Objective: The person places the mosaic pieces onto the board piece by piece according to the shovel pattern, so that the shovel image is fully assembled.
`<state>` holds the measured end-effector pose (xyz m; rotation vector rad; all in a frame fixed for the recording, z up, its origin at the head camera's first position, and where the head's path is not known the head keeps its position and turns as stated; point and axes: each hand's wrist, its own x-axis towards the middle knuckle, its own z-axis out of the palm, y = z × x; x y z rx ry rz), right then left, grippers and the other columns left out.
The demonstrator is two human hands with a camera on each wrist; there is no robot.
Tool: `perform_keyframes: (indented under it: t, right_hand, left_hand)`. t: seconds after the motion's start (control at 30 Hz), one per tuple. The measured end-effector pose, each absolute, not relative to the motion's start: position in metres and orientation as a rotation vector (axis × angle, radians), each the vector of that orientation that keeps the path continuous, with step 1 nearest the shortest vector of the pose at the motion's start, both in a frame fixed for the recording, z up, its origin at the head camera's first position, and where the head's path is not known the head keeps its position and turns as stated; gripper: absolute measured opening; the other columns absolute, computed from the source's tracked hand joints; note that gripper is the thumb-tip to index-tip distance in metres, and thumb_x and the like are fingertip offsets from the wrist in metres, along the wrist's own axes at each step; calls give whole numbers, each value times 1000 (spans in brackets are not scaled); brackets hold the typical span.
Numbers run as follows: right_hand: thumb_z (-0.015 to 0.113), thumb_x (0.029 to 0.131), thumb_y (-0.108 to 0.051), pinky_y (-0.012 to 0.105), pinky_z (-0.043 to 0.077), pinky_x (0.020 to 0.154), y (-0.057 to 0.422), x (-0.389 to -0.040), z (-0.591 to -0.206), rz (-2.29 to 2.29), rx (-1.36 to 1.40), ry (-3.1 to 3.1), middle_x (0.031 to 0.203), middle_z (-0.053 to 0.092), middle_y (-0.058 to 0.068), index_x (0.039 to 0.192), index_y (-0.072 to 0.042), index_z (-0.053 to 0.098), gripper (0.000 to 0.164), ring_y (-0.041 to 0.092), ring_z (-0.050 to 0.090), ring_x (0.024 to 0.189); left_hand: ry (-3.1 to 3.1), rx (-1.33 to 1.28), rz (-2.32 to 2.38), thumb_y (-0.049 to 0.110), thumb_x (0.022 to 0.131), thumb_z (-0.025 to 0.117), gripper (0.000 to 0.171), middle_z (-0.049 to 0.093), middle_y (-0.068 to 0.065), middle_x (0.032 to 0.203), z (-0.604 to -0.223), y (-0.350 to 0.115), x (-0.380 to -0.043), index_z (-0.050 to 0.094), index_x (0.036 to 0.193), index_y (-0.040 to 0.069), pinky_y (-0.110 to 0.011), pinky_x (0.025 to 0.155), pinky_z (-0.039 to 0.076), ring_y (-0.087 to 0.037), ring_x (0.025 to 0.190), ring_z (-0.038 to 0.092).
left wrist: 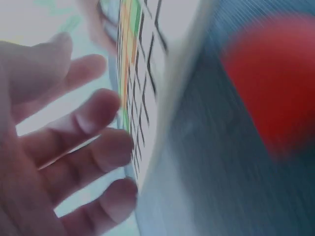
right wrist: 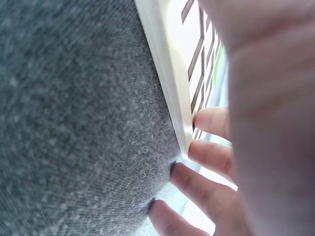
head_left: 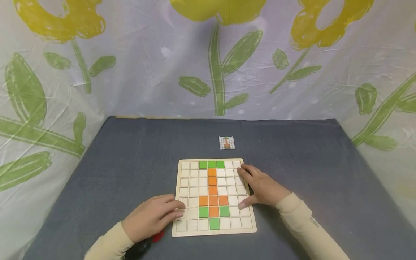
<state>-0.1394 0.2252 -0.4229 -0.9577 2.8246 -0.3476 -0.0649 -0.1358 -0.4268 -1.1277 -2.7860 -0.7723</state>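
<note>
A pale wooden grid board (head_left: 193,225) lies flat on the table. Green tiles (head_left: 212,164) fill part of its far row, and orange tiles (head_left: 212,190) run down the middle to a short crossbar, with more green tiles near the close edge. Over the board's left edge reaches my left hand (head_left: 151,217), its fingers loosely bent and gripping nothing. The left wrist view shows those fingers (left wrist: 106,150) spread beside the board. My right hand (head_left: 264,186) rests at the right edge, thumb and fingers apart; some fingertips touch the board's rim (right wrist: 170,83), others the cloth.
A small card (head_left: 226,143) printed with a similar grid pattern lies beyond the board. Under the left wrist are a red object (head_left: 158,236) and a dark one (head_left: 139,249), both partly hidden. Dark cloth (head_left: 146,155) covers the table, and a flower-printed curtain (head_left: 146,72) hangs behind.
</note>
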Motion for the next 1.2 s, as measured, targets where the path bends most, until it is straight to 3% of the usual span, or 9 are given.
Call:
perform_keyframes:
  t: [0.23,0.53,0.77,1.0,1.2]
  right_hand:
    - [77,63,-62,56,38,102,226,-140,-421,-339,-970,2834,149,31,21,148,-3,31,114,37,37,134]
    - [76,62,-64,55,39,102,226,-140,-422,-331,-963,2837,148,32,21,148,-3,32,114,37,38,133]
    - [77,62,-64,55,39,101,225,-139,-423,-338,-945,2840,147,33,21,147,-3,33,114,37,39,132]
    - [76,62,-64,55,39,102,225,-138,-423,-329,-940,2842,148,33,21,148,-4,32,113,37,38,134]
    - [76,63,-63,55,39,102,226,-138,-422,-338,-948,2837,148,32,21,148,-4,32,113,37,37,134]
  left_hand:
    - [-2968,-937,-767,50,84,65,28,48,20,85,-433,-190,-44,65,103,29,-18,61,39,5,70,42]
    - [-2947,-996,-790,59,73,69,46,45,19,88,-442,-205,-32,62,105,26,-16,60,35,5,71,40]
    - [-2898,-1006,-792,50,73,74,41,46,19,92,-445,-213,-31,61,105,27,-16,62,38,5,76,42]
    - [-2819,-1012,-772,33,74,79,28,46,19,87,-445,-223,-29,59,94,29,-14,58,37,7,72,42]
    - [-2755,-1063,-767,15,68,84,38,48,19,90,-443,-217,-32,60,94,30,-15,61,41,5,77,46]
